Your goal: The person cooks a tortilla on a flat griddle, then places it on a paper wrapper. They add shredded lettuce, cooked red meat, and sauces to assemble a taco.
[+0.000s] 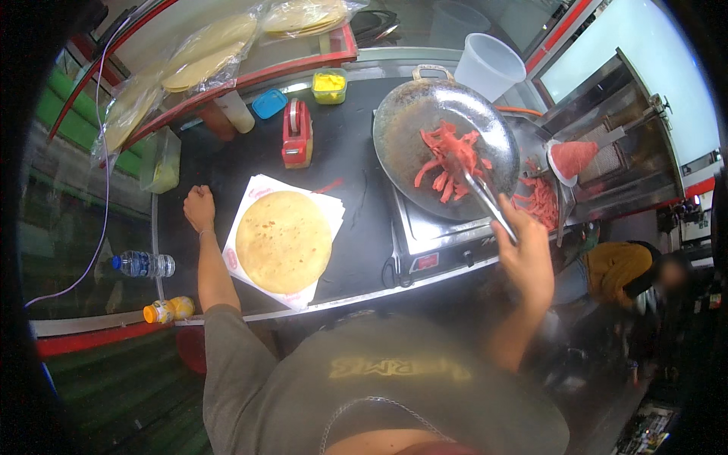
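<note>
My right hand [528, 254] is closed round metal tongs [487, 199], whose far end reaches into reddish meat strips [449, 161] lying in a wide wok [398, 121]. The wok rests on a steel gas stove [434, 232]. Away to the left, my left hand [199, 208] is curled on the black counter, and I cannot make out anything in its fingers. Between it and the stove, a round flatbread [283, 243] lies flat on a stack of white paper sheets [258, 188].
Behind the bread stand a red tape dispenser [296, 136] and a tub of yellow spread [330, 87]. Right of the wok, a cone of meat [573, 159] sits on a vertical grill, with meat shreds [538, 203] below. A water bottle [144, 264] lies left. Another person [618, 273] is at right.
</note>
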Action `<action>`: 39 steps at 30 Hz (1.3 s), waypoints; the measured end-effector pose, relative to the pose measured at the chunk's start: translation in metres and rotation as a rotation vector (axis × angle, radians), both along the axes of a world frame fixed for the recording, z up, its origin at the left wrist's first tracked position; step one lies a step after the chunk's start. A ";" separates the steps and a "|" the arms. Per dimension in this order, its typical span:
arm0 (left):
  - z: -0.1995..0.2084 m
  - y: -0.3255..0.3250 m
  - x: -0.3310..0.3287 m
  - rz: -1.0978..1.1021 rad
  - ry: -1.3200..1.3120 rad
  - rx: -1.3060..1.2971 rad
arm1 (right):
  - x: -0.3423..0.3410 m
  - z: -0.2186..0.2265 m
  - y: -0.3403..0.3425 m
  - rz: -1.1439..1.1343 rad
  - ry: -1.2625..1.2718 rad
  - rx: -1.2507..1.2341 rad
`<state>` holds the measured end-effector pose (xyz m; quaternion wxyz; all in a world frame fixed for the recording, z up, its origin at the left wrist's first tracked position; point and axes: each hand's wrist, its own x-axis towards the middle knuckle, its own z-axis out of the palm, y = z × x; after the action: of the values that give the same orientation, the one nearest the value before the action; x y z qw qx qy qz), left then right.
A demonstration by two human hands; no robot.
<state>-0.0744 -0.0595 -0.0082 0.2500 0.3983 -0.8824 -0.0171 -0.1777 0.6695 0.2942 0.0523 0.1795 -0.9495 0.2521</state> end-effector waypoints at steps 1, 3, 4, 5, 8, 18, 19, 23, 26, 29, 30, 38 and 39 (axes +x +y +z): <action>0.000 0.000 -0.001 -0.003 0.037 0.028 | 0.007 -0.001 -0.001 -0.029 -0.058 0.064; 0.001 0.002 -0.003 -0.008 0.048 -0.002 | 0.006 -0.002 -0.008 -0.004 0.046 -0.016; 0.001 0.005 -0.001 -0.011 0.083 0.046 | 0.008 0.001 -0.007 -0.017 0.078 -0.026; 0.001 0.007 0.000 -0.010 0.119 0.092 | 0.006 0.000 -0.011 0.012 0.137 -0.052; 0.005 0.010 0.001 0.015 0.098 0.174 | 0.016 0.002 -0.014 -0.083 0.038 -0.061; -0.001 0.000 -0.001 -0.005 0.026 0.088 | 0.030 -0.006 -0.036 -0.154 0.065 -0.086; -0.001 0.000 -0.001 -0.017 0.010 0.041 | 0.032 -0.006 -0.039 -0.048 0.057 -0.085; 0.002 0.001 0.000 -0.054 0.028 0.049 | 0.026 -0.015 -0.052 -0.038 0.104 -0.065; 0.005 0.003 -0.001 -0.037 0.053 0.073 | 0.015 -0.015 -0.045 -0.111 0.178 -0.078; 0.006 0.004 -0.003 -0.014 0.043 0.118 | 0.015 -0.005 -0.039 -0.076 0.092 0.044; 0.005 0.003 -0.003 -0.011 0.017 0.097 | 0.019 0.002 -0.039 -0.105 0.116 0.054; 0.005 0.003 -0.002 -0.054 -0.042 0.016 | 0.062 0.039 -0.079 -0.013 0.173 -0.131; 0.008 0.005 0.000 -0.125 0.070 0.022 | 0.066 0.029 -0.091 0.062 0.110 -0.187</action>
<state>-0.0741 -0.0546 -0.0006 0.2746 0.3443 -0.8960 -0.0562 -0.1119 0.5789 0.3234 0.1131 0.2165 -0.9115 0.3309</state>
